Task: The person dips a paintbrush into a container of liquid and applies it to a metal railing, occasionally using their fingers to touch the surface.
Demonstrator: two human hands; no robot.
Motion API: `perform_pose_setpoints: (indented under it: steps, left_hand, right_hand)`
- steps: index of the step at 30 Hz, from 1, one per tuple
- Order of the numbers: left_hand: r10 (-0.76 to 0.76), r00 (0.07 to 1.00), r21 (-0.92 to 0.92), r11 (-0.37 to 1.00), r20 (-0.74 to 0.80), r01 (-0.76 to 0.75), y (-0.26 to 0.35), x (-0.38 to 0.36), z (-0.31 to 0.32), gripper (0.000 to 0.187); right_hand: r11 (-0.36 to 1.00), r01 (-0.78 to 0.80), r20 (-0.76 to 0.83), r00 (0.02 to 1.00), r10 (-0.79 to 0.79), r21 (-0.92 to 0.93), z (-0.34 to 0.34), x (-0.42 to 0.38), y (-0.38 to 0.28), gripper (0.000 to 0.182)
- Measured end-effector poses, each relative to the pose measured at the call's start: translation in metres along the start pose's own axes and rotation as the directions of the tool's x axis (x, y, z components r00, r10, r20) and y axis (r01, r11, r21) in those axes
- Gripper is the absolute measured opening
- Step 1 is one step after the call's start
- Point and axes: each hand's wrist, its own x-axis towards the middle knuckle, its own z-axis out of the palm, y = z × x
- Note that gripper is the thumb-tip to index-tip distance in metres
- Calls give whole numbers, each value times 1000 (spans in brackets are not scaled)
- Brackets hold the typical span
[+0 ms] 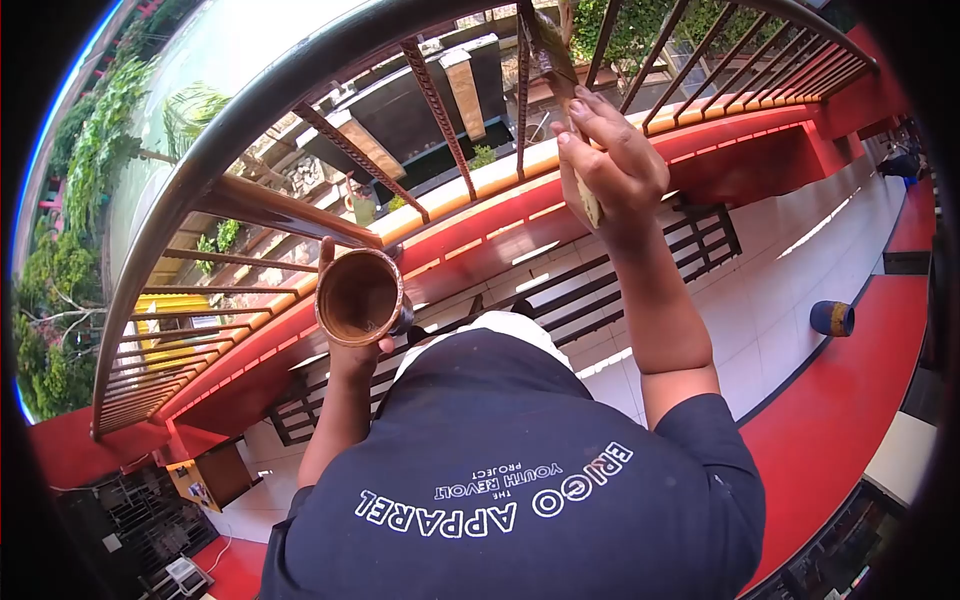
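My left hand (352,352) is wrapped round a brown-stained cup (360,295), held upright in front of my waist. From above I look into its mouth; brown liquid or residue coats the inside. Raised to the upper right, my right hand (615,165) grips a paintbrush (591,204) by its pale handle. The dark brush head points up at a twisted bar just under the curved railing (235,150). Whether the bristles touch the metal cannot be made out. A broad glossy brown post (290,212) of the railing stands near the cup.
Below the railing runs a red and yellow ledge (500,228). A slatted dark bench (590,285) lies behind it, over pale floor tiles. At the right a blue and yellow pot (832,319) stands by a red floor strip (830,410). Plants and stonework show beyond the bars.
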Motion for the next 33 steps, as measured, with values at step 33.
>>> perform_pose_setpoints:
  steps: [33]
  left_hand:
    - [6,1000,-74,997,-11,-7,-1,-9,10,146]
  right_hand:
    - [941,296,293,925,-240,-164,-26,40,-2,16]
